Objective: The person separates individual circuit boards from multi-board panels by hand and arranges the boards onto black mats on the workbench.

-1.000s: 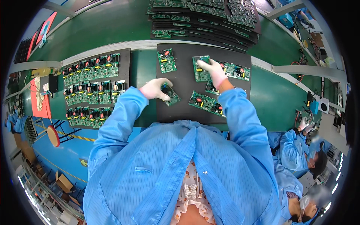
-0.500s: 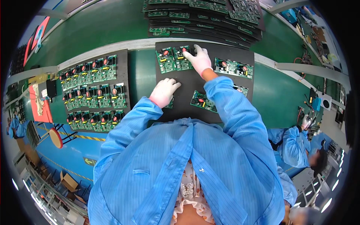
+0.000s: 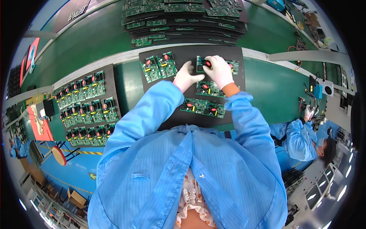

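Note:
A black foam sheet [image 3: 183,56] in front of me carries several green circuit boards with red round parts. My right hand [image 3: 220,71], in a white glove, is over the back right circuit board [image 3: 199,69]; its thumb and fingers close on a dark part beside a red disc. The hand covers the middle of that board. My left hand [image 3: 186,78], also gloved, hovers left of it, thumb and fingers apart, holding nothing. Beyond it, a pair of boards [image 3: 166,65] lies at the back left. Nearer me are a middle board [image 3: 205,88] and a front pair [image 3: 202,108].
To the left, another black sheet [image 3: 115,100] bears three rows of similar boards [image 3: 87,115]. Stacked dark sheets with boards [image 3: 183,35] stand behind the rail. A metal bar [image 3: 305,56] crosses at right. A co-worker in blue [image 3: 299,139] works at far right.
My right hand has moved from the back left boards to the back right one and closed on it. My left hand has risen forward and opened. The view has shifted slightly.

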